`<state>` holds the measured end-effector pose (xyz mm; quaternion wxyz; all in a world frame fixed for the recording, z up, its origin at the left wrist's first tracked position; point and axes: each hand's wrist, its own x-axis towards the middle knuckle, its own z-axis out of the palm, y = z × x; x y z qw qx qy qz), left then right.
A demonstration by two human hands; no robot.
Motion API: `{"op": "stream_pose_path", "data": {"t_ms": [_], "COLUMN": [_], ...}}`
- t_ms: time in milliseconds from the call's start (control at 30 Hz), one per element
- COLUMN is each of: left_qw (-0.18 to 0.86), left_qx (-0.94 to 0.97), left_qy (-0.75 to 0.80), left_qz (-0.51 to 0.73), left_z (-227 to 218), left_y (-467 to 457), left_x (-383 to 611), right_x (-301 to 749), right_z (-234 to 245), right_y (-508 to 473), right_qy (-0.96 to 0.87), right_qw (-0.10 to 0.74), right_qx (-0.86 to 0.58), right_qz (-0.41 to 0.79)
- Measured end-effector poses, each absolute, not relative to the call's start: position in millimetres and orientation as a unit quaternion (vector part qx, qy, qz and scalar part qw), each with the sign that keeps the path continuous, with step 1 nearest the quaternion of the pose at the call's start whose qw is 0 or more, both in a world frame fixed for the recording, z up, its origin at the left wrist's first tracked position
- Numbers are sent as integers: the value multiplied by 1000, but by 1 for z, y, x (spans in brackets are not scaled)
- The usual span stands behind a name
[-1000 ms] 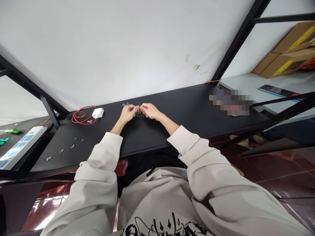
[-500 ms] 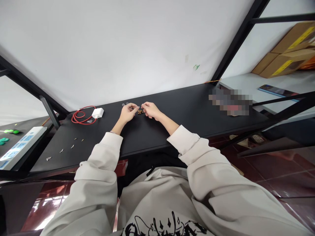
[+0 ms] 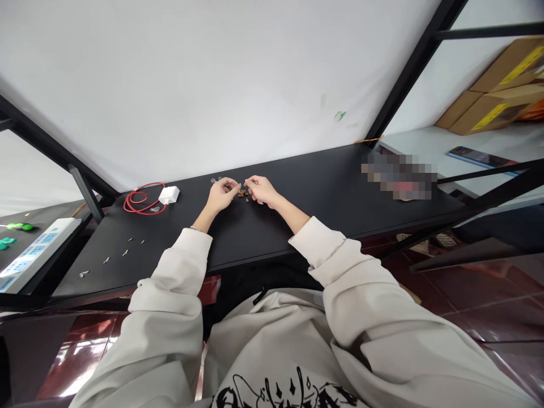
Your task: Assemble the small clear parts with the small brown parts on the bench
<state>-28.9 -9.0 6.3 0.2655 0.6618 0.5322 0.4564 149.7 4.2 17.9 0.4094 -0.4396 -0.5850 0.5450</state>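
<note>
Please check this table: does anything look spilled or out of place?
Yes. Small brown bits lie scattered on the black table between the left hand and right hand, like a small spill. Also, a red cable lies in loose loops beside a white charger.

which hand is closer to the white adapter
Left. The left hand lies right of the white adapter in this view; the right hand lies farther right.
</note>
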Motion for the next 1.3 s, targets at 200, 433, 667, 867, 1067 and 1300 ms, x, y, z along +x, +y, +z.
{"op": "stream_pose_path", "data": {"t_ms": [200,433,667,867,1067,1300], "left_qw": [263,224,194,270,400,344], "left_qx": [687,692,695,662,625,616], "left_qy": [494,502,495,527,467,518], "left_qz": [464,469,484,459,481,483], "left_z": [6,12,13,14,10,8], "left_y": [-12,-15,-18,-19,-20,-13], "left_x": [-26,-23,-15,-18,-5,-10], "right_x": [151,151,155,161,158,166], "right_z": [24,29,32,37,33,39], "right_y": [-2,-6,3,6,5,12], "right_qy": [-602,-499,-314,-290,-316,-355], "right_qw": [374,368,345,382,393,488], "right_qx": [-422,-357,-287,-277,-294,-378], "right_qz": [566,698,837,833,812,702]}}
